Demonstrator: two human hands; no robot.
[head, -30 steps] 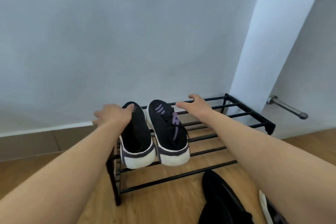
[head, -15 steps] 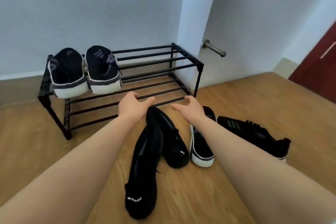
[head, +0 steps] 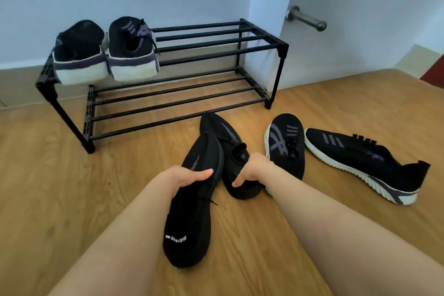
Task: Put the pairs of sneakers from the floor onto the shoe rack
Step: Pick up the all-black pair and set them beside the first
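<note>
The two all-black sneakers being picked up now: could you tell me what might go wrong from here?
The left hand pinches only the side of the left black sneaker, so it could slip. The right black sneaker overlaps it, so lifting may drag one against the other. On the shoe rack, the placed pair overhangs the front bar; a bump could tip it.

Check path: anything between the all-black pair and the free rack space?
Nothing visible. Left hand and right hand each have a grip on a black sneaker. Bare floor lies ahead to the rack. The shelved pair fills only the top tier's left end.
</note>
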